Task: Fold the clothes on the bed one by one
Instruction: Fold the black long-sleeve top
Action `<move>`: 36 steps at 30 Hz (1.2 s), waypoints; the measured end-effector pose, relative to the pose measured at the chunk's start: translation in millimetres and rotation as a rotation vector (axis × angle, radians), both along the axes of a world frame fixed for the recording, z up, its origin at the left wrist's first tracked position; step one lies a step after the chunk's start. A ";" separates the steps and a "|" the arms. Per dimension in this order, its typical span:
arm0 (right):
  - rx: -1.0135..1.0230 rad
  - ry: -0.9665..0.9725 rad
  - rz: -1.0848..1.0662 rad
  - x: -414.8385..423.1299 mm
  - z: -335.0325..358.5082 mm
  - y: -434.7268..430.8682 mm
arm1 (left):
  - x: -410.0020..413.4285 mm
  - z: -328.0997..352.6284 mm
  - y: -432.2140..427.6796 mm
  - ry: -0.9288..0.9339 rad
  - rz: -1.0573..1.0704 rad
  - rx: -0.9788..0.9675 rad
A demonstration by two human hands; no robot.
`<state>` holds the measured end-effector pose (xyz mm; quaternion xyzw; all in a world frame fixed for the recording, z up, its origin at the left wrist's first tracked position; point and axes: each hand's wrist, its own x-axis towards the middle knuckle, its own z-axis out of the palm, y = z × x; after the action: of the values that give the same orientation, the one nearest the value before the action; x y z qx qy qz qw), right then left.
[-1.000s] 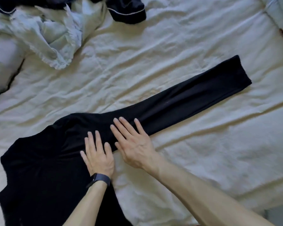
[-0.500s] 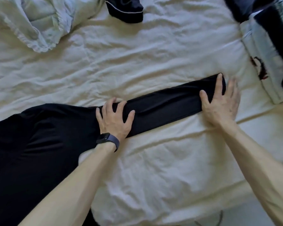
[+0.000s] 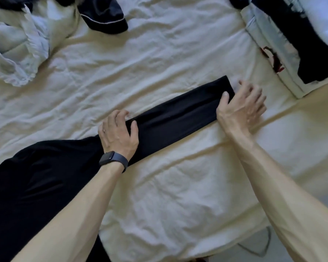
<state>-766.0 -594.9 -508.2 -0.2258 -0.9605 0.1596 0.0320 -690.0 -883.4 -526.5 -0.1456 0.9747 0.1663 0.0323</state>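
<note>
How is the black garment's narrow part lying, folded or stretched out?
Stretched out: the narrow part lies flat and straight between left hand and right hand.

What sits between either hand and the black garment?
Nothing visible. Left hand grips the black garment mid-length; right hand has its thumb on its narrow end. Other clothes lie well apart.
</note>
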 end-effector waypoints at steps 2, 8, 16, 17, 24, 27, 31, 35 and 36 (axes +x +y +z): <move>0.035 0.077 0.172 21.6 2.4 -39.3 | 30.3 -1.1 1.9 0.024 0.053 -0.005; -0.081 -0.154 0.985 117.8 -26.0 -186.0 | 136.6 -10.5 -46.0 -0.293 0.141 -0.084; 0.086 -0.461 0.685 122.7 -35.5 -200.6 | 221.6 4.7 -142.7 -0.421 0.178 -0.105; 0.094 -0.505 0.648 124.9 -28.3 -207.2 | 234.2 8.2 -155.9 -0.433 0.213 -0.099; 0.065 -0.440 0.905 235.2 15.8 -322.1 | 351.4 12.9 -268.1 -0.485 0.335 -0.073; 0.020 -0.404 1.036 303.6 7.7 -397.8 | 393.7 16.3 -306.6 -0.423 0.313 -0.078; -0.007 -0.383 1.172 392.0 -0.4 -493.9 | 465.8 26.3 -363.2 -0.390 0.435 -0.073; 0.025 -0.437 1.216 445.3 -2.5 -553.8 | 527.9 38.8 -396.6 -0.333 0.651 -0.019; 0.040 -0.477 1.209 451.9 -4.4 -561.7 | 539.8 41.1 -401.7 -0.316 0.713 0.008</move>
<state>-314.1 -1156.6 -512.6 0.3259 -0.9017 0.0768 -0.2736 -150.2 -1285.2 -485.4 -0.4989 0.8453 0.1462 0.1229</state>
